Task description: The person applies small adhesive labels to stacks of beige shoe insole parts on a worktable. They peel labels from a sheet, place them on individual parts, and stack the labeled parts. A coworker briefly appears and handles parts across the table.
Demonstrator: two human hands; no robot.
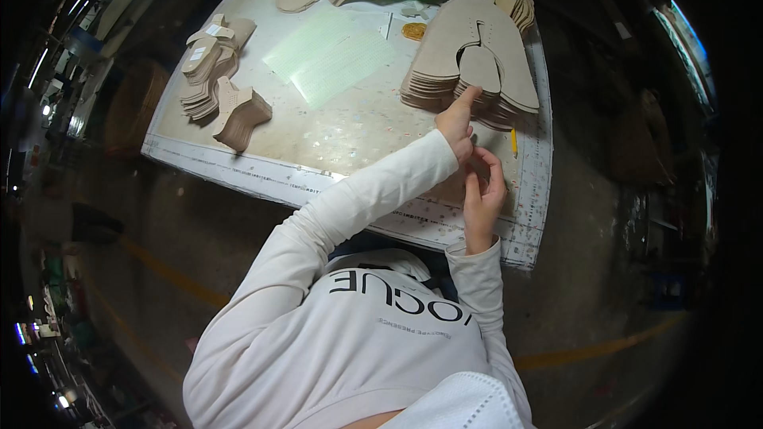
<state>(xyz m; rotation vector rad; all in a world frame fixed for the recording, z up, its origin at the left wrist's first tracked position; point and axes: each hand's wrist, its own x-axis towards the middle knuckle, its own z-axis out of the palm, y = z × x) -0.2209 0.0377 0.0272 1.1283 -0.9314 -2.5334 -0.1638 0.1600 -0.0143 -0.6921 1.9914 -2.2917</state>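
Right hand (483, 191) just below cut-piece stack (474, 63)

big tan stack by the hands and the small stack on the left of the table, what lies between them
In the head view, pale green translucent sheets lie on the table between the big tan stack and the small left stack; otherwise that stretch is bare tabletop.

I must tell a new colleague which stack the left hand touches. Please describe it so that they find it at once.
Start at the worktable and go to its far right part. There lies the tall stack of tan cut pieces, with the left hand at its near edge. It is the largest stack, and its top piece has a deep central slit and rows of small holes.
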